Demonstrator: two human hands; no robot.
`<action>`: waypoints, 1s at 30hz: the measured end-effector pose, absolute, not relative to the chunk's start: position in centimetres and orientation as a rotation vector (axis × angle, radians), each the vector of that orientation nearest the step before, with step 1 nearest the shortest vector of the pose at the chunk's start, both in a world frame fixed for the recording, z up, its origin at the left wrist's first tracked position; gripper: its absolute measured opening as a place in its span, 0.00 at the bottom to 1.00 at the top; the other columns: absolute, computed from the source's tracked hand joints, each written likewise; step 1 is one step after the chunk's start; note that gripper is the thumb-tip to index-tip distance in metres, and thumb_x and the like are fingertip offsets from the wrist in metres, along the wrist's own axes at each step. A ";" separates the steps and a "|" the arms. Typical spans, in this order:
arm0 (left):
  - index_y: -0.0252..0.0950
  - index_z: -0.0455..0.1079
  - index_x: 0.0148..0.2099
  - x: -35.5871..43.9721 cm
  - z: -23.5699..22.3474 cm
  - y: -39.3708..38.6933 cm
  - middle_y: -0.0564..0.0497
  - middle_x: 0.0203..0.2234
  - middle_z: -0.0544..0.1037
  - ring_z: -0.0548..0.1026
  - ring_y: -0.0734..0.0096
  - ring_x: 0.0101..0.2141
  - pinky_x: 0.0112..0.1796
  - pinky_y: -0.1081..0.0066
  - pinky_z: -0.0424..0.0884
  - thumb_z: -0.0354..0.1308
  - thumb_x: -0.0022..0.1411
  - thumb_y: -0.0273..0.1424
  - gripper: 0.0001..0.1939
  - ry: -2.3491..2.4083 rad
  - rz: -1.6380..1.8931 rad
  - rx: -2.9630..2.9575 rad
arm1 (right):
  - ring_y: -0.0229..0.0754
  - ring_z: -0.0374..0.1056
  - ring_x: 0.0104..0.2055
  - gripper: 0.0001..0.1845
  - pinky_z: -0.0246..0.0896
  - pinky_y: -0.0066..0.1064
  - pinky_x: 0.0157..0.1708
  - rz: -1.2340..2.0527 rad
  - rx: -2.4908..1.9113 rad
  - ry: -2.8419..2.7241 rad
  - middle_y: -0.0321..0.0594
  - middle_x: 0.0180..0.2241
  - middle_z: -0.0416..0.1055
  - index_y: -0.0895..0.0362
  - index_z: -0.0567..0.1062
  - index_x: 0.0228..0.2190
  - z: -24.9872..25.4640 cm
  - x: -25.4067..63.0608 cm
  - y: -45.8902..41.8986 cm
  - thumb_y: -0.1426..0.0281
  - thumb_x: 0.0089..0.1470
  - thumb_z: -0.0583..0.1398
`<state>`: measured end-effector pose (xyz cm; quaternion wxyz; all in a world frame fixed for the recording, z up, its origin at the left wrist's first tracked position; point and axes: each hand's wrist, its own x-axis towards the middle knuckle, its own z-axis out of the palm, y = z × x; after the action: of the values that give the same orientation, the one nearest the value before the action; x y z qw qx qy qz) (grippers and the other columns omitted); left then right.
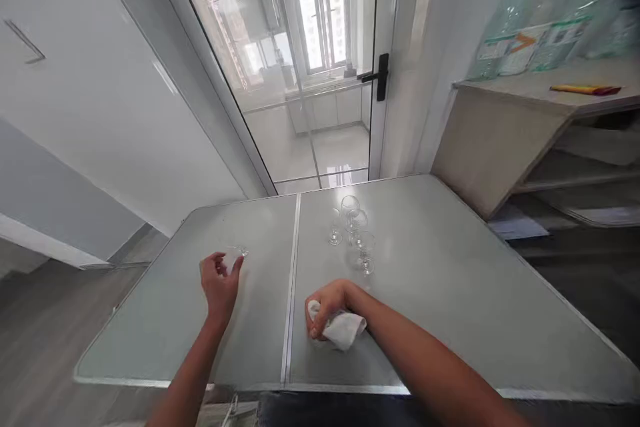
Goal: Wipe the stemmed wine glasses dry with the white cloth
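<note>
One clear glass (243,251) was at the left hand (220,283), left of centre in the frame, the fingers curled about it — whether they pressed on it, I could not tell; the right hand (327,308), lower centre, was clamped on one white cloth (346,330); four stemmed glasses (365,241) stood just above it; at upper right were at least three bottles (523,47) — one label showed an orange V-like mark, the others were too blurred to read.
</note>
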<state>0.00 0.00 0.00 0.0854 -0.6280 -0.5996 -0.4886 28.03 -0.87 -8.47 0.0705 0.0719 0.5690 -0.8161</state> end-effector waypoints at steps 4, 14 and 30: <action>0.39 0.74 0.44 6.0 4.7 0.8 0.48 0.45 0.73 0.76 0.71 0.36 0.42 0.66 0.74 0.60 0.69 0.35 0.06 -1.484 -1.255 -2.493 | 0.36 0.71 0.24 0.24 0.67 0.24 0.24 -2.470 0.318 1.683 0.36 0.23 0.78 0.64 0.81 0.26 -8.6 28.5 -1.0 0.57 0.37 0.78; 0.39 0.79 0.43 22.5 12.6 7.0 0.48 0.57 0.72 0.80 0.74 0.34 0.41 0.67 0.76 0.64 0.64 0.34 0.07 -1.109 -0.586 -3.206 | 0.35 0.69 0.23 0.20 0.63 0.24 0.24 -2.439 0.271 1.685 0.34 0.22 0.75 0.64 0.80 0.25 -7.9 29.1 -1.0 0.59 0.44 0.75; 0.40 0.81 0.47 26.8 12.2 10.8 0.46 0.44 0.80 0.76 0.55 0.49 0.45 0.66 0.72 0.71 0.56 0.39 0.16 -1.126 0.044 -3.047 | 0.36 0.70 0.26 0.21 0.64 0.25 0.29 -2.413 0.226 1.702 0.35 0.24 0.76 0.64 0.80 0.26 -6.9 28.1 -1.0 0.57 0.45 0.75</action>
<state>26.83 10.83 12.19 -0.0535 -0.9366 -0.3461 0.0134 28.13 -0.95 -6.91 0.0901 0.0759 0.5723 -0.8115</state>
